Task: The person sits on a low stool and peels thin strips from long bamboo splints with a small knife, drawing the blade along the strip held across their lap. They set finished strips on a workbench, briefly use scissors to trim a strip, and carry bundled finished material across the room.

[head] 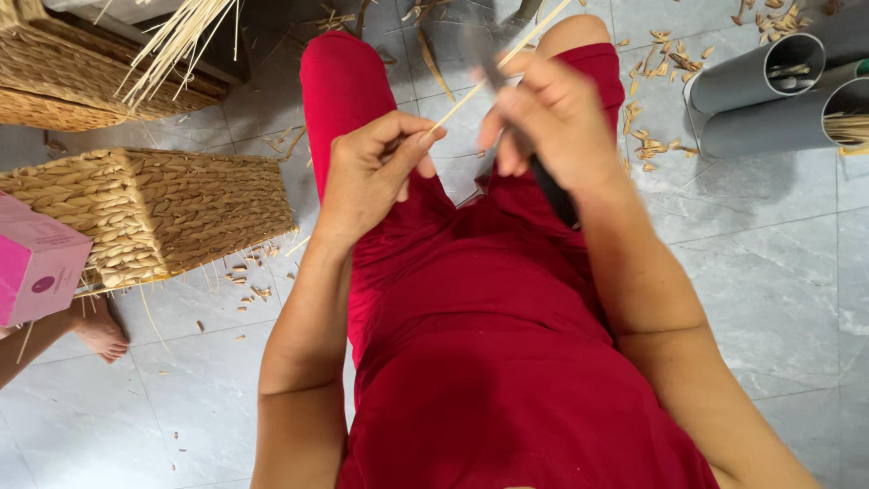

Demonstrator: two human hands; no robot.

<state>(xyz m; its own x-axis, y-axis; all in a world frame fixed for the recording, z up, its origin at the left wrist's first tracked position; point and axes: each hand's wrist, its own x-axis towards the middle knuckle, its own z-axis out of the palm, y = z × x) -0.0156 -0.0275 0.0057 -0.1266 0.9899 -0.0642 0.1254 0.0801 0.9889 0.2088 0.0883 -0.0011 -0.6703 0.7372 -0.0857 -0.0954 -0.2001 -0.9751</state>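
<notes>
I sit in red clothes over a grey tiled floor, both hands raised above my lap. My left hand pinches the near end of a thin pale reed strip that runs up and to the right. My right hand is closed around a knife with a dark handle, its blade blurred against the strip near the top of the view. The hands are a few centimetres apart.
A woven straw basket lies on its side at the left, a second one behind it under a bundle of pale reeds. A pink box and another person's bare foot sit lower left. Grey plastic pipes lie upper right among reed offcuts.
</notes>
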